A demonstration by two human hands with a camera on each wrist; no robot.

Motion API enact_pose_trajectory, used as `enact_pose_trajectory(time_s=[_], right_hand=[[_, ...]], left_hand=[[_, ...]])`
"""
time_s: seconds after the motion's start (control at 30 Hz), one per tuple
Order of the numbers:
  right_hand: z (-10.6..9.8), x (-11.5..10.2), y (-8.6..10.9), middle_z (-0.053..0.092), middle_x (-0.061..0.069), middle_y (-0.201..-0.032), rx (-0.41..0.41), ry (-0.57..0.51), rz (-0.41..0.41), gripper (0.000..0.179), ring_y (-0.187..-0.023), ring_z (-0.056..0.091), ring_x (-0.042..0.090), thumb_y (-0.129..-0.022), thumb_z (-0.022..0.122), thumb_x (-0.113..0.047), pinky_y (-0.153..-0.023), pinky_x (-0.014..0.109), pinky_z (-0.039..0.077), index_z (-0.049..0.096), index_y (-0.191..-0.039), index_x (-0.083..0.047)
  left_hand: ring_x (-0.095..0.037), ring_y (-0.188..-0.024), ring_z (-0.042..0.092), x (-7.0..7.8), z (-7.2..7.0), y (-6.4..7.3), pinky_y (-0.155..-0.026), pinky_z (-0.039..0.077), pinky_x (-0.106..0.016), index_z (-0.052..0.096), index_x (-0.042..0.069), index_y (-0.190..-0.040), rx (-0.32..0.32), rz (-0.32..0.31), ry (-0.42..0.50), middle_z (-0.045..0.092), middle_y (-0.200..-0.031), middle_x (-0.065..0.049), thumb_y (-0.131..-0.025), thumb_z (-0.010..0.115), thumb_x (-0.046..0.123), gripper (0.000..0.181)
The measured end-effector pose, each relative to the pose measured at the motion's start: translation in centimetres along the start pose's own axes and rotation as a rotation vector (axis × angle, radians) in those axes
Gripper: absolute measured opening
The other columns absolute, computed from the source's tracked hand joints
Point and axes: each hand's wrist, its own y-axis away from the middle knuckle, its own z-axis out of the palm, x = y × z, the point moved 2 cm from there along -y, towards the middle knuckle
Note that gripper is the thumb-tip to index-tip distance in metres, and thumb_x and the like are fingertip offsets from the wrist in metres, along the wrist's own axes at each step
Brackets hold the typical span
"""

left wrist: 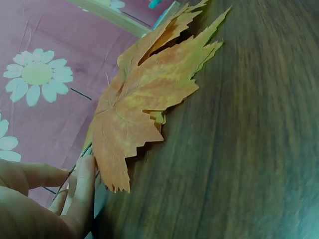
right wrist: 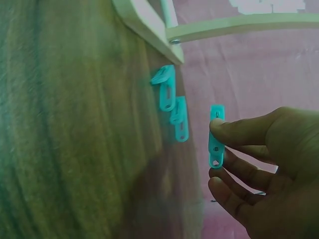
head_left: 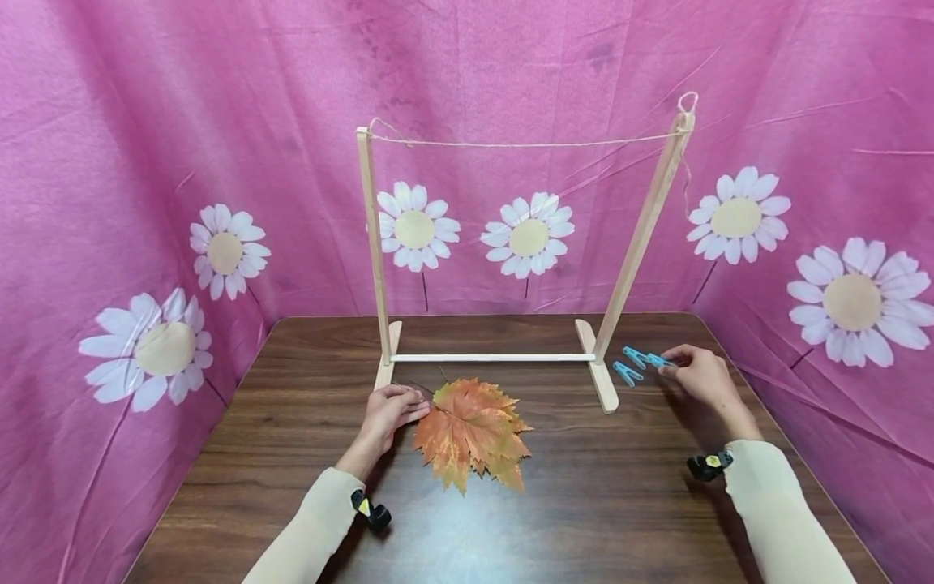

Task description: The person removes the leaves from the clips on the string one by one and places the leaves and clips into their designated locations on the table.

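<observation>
Orange and green maple leaves [head_left: 474,430] lie stacked on the table, their thin stems pointing to the back left. My left hand [head_left: 392,415] pinches a leaf stem between thumb and fingers, as the left wrist view shows with the leaf [left wrist: 144,94] beyond the fingertips. On the right, my right hand [head_left: 702,380] pinches a blue clothespin [right wrist: 216,137] between thumb and fingers, raised off the table in the right wrist view. Two more blue clothespins, one nearer the stand [right wrist: 168,89] and one beside it [right wrist: 180,119], rest on the tabletop.
A wooden stand with a left post [head_left: 375,251], a right post [head_left: 642,243] and a white crossbar [head_left: 492,358] stands behind the leaves. Twine [head_left: 525,145] runs between the post tops, with a loop at the right. Pink cloth [head_left: 467,65] with daisies surrounds the wooden table [head_left: 584,503].
</observation>
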Motion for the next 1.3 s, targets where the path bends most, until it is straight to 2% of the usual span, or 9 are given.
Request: enact_pose_trajectory(time_s=[0.17,0.3,0.4,0.47,0.57,0.77,0.87,1.2,1.3], right_hand=[[0.5,0.7,0.2,0.075,0.013,-0.088,-0.024,0.002,0.014,0.030,-0.072,0.061,0.017,-0.096,0.077,-0.020,-0.067,0.029,0.046,0.073,-0.116,0.001],[0.8,1.0,0.4,0.071,0.006,-0.078,-0.047,-0.020,0.034,0.030,-0.065,0.060,0.014,-0.095,0.078,-0.017,-0.064,0.029,0.045,0.072,-0.117,0.003],[0.9,1.1,0.5,0.070,0.005,-0.075,-0.051,-0.026,0.043,0.031,-0.063,0.060,0.014,-0.094,0.078,-0.016,-0.061,0.029,0.045,0.072,-0.116,0.004],[1.0,1.3,0.6,0.072,0.009,-0.079,-0.046,-0.012,0.044,0.031,-0.066,0.061,0.016,-0.093,0.079,-0.017,-0.063,0.029,0.045,0.072,-0.115,0.004],[1.2,1.7,0.6,0.075,0.018,-0.092,-0.045,0.008,0.045,0.030,-0.079,0.066,0.027,-0.093,0.078,-0.017,-0.068,0.032,0.047,0.073,-0.115,0.003],[1.7,2.0,0.6,0.073,0.032,-0.115,-0.084,-0.002,0.041,0.031,-0.106,0.065,0.049,-0.096,0.076,-0.017,-0.085,0.055,0.054,0.071,-0.118,0.004],[1.7,1.9,0.6,0.071,0.034,-0.118,-0.090,-0.004,0.036,0.033,-0.109,0.064,0.051,-0.095,0.077,-0.017,-0.089,0.061,0.053,0.070,-0.118,0.005],[1.7,1.7,0.6,0.069,0.034,-0.120,-0.124,-0.006,0.049,0.038,-0.107,0.065,0.049,-0.097,0.076,-0.022,-0.088,0.060,0.055,0.068,-0.122,0.006],[1.8,1.8,0.6,0.070,0.034,-0.119,-0.123,-0.007,0.050,0.038,-0.105,0.065,0.047,-0.098,0.075,-0.023,-0.085,0.055,0.056,0.068,-0.122,0.006]], left_hand=[[-0.018,-0.071,0.076,0.3,-0.1,-0.1,-0.071,0.069,-0.030,0.057,-0.018,-0.115,-0.013,-0.050,-0.062,0.072,-0.081,-0.014,-0.104,0.054,-0.005,0.017],[-0.017,-0.068,0.075,0.3,-0.4,-0.3,-0.068,0.069,-0.029,0.057,-0.021,-0.120,-0.024,-0.094,-0.108,0.073,-0.078,-0.013,-0.104,0.054,-0.003,0.024],[-0.016,-0.063,0.074,0.4,-0.5,-0.3,-0.065,0.068,-0.029,0.057,-0.022,-0.120,-0.039,-0.115,-0.135,0.073,-0.074,-0.012,-0.104,0.055,-0.002,0.026],[-0.016,-0.060,0.074,0.4,-0.6,-0.3,-0.063,0.068,-0.029,0.057,-0.021,-0.119,-0.049,-0.128,-0.152,0.072,-0.071,-0.012,-0.105,0.055,-0.001,0.025],[-0.016,-0.056,0.073,0.3,-0.7,-0.4,-0.059,0.067,-0.029,0.058,-0.020,-0.116,-0.061,-0.133,-0.195,0.071,-0.068,-0.012,-0.105,0.056,0.001,0.023],[-0.013,-0.052,0.070,0.3,-0.8,-0.4,-0.054,0.065,-0.027,0.060,-0.016,-0.107,-0.059,-0.136,-0.288,0.068,-0.064,-0.008,-0.105,0.058,0.001,0.018],[-0.012,-0.050,0.069,0.2,-0.8,-0.5,-0.052,0.064,-0.026,0.061,-0.015,-0.103,-0.059,-0.137,-0.304,0.067,-0.062,-0.007,-0.104,0.059,0.001,0.017],[-0.012,-0.049,0.069,-0.1,-1.0,-0.6,-0.051,0.064,-0.026,0.060,-0.013,-0.100,-0.053,-0.136,-0.306,0.068,-0.061,-0.008,-0.104,0.059,0.003,0.016],[-0.013,-0.049,0.069,-0.1,-1.0,-0.6,-0.052,0.064,-0.027,0.059,-0.011,-0.101,-0.053,-0.131,-0.301,0.068,-0.062,-0.009,-0.104,0.058,0.003,0.015]])
